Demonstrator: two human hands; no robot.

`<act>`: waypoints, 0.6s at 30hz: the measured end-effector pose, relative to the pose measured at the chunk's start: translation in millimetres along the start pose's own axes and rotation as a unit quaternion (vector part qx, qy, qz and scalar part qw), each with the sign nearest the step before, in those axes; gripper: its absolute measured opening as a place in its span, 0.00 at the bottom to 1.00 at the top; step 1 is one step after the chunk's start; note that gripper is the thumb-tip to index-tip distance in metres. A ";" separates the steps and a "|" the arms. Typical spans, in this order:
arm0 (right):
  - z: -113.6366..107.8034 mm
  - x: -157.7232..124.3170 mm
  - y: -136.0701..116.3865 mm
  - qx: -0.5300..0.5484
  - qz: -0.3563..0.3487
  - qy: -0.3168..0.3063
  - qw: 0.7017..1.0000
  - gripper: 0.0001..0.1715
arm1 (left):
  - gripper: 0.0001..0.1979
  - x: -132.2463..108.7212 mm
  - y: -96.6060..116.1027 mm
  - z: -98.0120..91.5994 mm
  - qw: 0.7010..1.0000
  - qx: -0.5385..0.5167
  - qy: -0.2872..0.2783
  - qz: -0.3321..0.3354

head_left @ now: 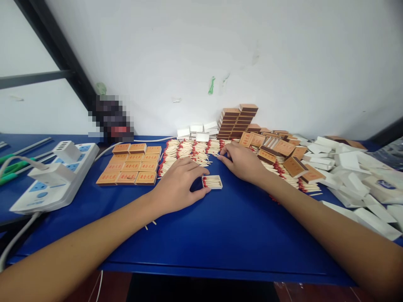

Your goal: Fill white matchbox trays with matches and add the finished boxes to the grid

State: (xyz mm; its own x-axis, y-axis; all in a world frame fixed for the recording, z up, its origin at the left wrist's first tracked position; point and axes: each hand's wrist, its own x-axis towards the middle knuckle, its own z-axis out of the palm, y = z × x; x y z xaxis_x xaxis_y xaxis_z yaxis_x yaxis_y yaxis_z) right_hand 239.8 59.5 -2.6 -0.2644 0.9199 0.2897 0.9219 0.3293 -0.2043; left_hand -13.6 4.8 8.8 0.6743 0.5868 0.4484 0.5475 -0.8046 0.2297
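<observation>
My left hand (178, 184) closes thumb and fingers on the left end of the small white cardboard tray of red-tipped matches (213, 181), which lies flat on the blue table (220, 243), open side up, so nothing spills. My right hand (243, 162) curls onto the loose pile of matches (189, 152) behind it. I cannot tell whether it pinches any.

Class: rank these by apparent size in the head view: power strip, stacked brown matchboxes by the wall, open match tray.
1. power strip, though it lies nearer the camera, which inflates it.
2. stacked matchboxes.
3. match tray, held at one end by the left hand.
</observation>
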 end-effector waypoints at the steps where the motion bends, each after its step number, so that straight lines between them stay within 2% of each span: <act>1: 0.2 0.0 0.0 0.001 0.002 -0.006 1.000 0.08 | 0.14 0.1 0.0 0.0 1.000 -0.001 -0.001 0.000; 8: 0.0 -3.0 4.8 -0.035 0.025 -0.042 0.998 0.11 | 0.14 0.2 0.5 -1.2 1.000 0.004 -0.015 -0.010; 12: -4.5 -5.9 9.4 -0.045 0.014 -0.036 0.998 0.12 | 0.14 -0.1 0.2 -0.7 1.000 0.003 -0.014 -0.011; 16: -19.5 -14.7 3.0 0.033 -0.006 -0.024 0.999 0.12 | 0.18 -0.4 -0.5 -0.2 1.000 -0.003 -0.015 -0.024; 18: -27.7 -21.9 -5.6 0.100 -0.037 -0.047 0.993 0.12 | 0.22 -0.5 -0.6 0.0 0.999 -0.010 -0.013 -0.037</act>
State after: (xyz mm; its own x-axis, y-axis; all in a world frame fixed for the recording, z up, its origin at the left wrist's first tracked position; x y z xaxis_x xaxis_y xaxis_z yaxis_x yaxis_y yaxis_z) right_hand 248.3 31.6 18.1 -0.3630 0.9045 0.2241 0.8272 0.4235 -0.3693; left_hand -14.2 5.0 8.4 0.6460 0.6460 0.4067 0.5863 -0.7610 0.2777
